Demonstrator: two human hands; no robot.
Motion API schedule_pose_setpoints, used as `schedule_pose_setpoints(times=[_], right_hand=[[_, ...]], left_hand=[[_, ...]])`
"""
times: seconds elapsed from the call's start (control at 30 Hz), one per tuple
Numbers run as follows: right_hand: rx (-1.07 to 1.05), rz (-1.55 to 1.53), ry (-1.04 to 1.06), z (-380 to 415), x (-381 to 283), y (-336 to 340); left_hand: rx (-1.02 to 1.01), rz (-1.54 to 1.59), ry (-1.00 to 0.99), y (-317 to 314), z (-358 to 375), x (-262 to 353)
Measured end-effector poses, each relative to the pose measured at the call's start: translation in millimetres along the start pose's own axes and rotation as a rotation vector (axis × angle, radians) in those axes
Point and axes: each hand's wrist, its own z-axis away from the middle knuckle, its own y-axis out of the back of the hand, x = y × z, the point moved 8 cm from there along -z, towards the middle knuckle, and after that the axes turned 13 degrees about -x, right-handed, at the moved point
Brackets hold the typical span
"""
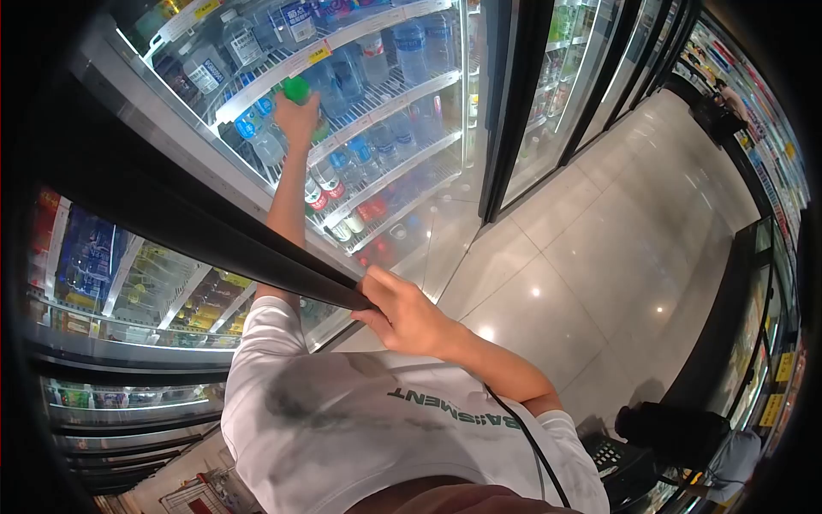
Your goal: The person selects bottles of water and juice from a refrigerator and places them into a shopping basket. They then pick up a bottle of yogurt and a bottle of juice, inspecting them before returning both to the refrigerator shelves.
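Here, left hand point(297, 116) in the upper left of the frame, fingers closed around a green-capped bottle point(297, 91) at a wire shelf point(390, 86) inside the cooler | right hand point(409, 317) at frame centre, fingers wrapped over the black door edge point(223, 231) | water bottles point(342, 163) fill the racks below.

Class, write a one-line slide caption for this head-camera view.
Left hand grips a green-capped bottle on a cooler shelf; right hand holds the door open.

White T-shirt point(411, 428) bears green letters, partly readable: "MENT"
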Motion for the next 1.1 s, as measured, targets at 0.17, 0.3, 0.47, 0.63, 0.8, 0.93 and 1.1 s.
schedule_pose_setpoints(times=[0.17,0.3,0.47,0.63,0.8,0.93,1.1], right_hand=[[-0.001,0.045,0.034,-9.4,1.2,-0.3],[0.000,0.039,0.051,-8.1,0.7,-2.4],[-0.012,0.009,0.087,-13.5,5.1,-4.9],[-0.059,0.024,0.093,-17.1,16.8,-15.8],[0.026,0.110,0.199,-26.3,22.1,-27.8],[0.007,0.138,0.171,-33.8,16.9,-27.1],[-0.046,-0.255,0.095,-54.8,52.4,-52.8]], left_hand=[[-0.058,0.100,-0.334,38.6,98.2,68.9],[-0.110,0.404,-0.068,94.2,164.2,68.9],[-0.026,0.639,0.334,153.1,259.8,8.1],[0.165,0.713,0.569,206.2,367.0,11.8],[0.422,0.553,0.734,265.9,493.4,-17.9],[0.497,0.569,0.933,292.0,613.0,-29.5],[0.659,0.473,1.248,296.4,812.0,-135.3]])
